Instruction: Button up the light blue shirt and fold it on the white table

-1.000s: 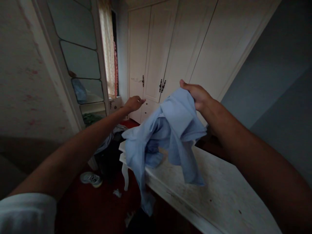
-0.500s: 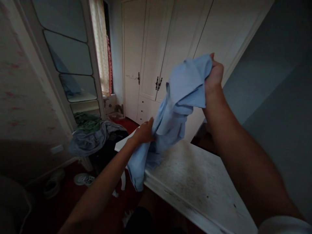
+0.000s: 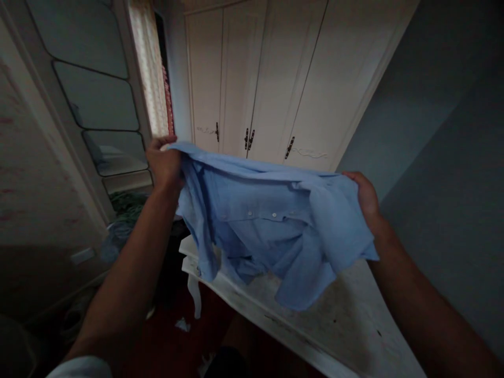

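A light blue button shirt [image 3: 268, 220] is stretched out in the air between my two hands, above a worn white table [image 3: 346, 320]. My left hand [image 3: 164, 160] is closed on the shirt's left edge, up near the mirror. My right hand [image 3: 364, 195] is closed on its right edge, a little lower. A row of small white buttons runs across the shirt's middle. Its lower folds hang down and touch the table's far end.
A white wardrobe [image 3: 271, 79] with dark handles fills the back wall. A tall mirror frame [image 3: 90, 94] stands at the left, with a heap of clothes [image 3: 122, 220] below it. A shoe [image 3: 73, 317] and paper scraps [image 3: 183, 324] lie on the dark red floor.
My left hand took hold of the bunched shirt and rose to the left. My right hand came down and to the right. The shirt is now spread wide between them.
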Action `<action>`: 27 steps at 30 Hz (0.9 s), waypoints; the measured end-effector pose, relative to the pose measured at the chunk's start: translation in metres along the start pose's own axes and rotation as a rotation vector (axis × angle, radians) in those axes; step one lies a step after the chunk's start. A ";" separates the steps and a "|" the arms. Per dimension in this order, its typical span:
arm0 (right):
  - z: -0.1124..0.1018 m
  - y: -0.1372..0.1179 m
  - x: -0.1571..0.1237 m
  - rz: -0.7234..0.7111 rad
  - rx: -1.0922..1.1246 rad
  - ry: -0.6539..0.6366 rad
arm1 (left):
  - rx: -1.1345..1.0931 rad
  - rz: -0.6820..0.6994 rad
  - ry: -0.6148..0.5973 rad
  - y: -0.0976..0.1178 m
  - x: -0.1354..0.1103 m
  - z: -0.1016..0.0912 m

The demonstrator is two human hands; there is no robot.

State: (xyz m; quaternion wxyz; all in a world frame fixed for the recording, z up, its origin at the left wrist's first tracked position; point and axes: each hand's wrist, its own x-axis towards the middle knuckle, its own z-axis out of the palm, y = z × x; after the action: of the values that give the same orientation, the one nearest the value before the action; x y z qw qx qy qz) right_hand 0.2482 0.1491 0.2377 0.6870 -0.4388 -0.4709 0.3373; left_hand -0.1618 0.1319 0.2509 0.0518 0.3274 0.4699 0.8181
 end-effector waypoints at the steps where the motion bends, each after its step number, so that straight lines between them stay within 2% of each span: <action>1: -0.004 0.013 -0.013 0.120 0.064 0.006 | -0.003 0.104 0.028 0.016 0.002 0.008; 2: -0.005 0.026 -0.026 0.193 0.120 0.002 | 0.004 0.181 0.013 0.031 0.000 0.019; 4: -0.005 0.053 -0.048 0.182 0.179 0.040 | 0.030 0.325 -0.105 0.051 -0.011 0.046; 6: -0.002 0.078 -0.063 0.225 0.171 0.042 | 0.083 0.462 -0.272 0.056 -0.030 0.078; 7: -0.001 0.089 -0.070 0.286 0.137 0.018 | 0.122 0.517 -0.354 0.052 -0.041 0.095; 10: -0.002 0.118 -0.085 0.482 -0.076 -0.160 | 0.309 0.646 -0.778 0.018 -0.078 0.135; 12: -0.006 0.131 -0.093 0.469 -0.286 -0.234 | 0.496 0.640 -1.151 -0.013 -0.105 0.148; 14: -0.013 0.138 -0.098 0.351 -0.458 -0.260 | 0.632 0.562 -1.494 -0.041 -0.131 0.147; 16: -0.020 0.142 -0.101 0.263 -0.515 -0.338 | 0.655 0.462 -1.663 -0.064 -0.154 0.133; 18: -0.026 0.145 -0.103 0.267 -0.492 -0.437 | 0.591 0.370 -1.671 -0.080 -0.169 0.111; 20: -0.030 0.149 -0.104 0.307 -0.480 -0.498 | 0.513 0.337 -1.582 -0.094 -0.176 0.083; 23: -0.028 0.161 -0.107 0.311 -0.509 -0.529 | 0.558 0.309 -1.290 -0.115 -0.178 0.035; 25: -0.020 0.171 -0.109 0.264 -0.551 -0.545 | 0.755 0.274 -1.038 -0.130 -0.177 0.003; 27: -0.008 0.179 -0.112 0.190 -0.607 -0.573 | 0.987 0.201 -0.889 -0.142 -0.177 -0.025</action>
State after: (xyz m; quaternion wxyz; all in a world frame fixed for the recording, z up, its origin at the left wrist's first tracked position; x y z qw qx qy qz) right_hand 0.2098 0.1180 0.0321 0.3338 -0.5511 -0.6781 0.3536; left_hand -0.0700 0.1228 0.0419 0.0081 0.6607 0.6900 0.2956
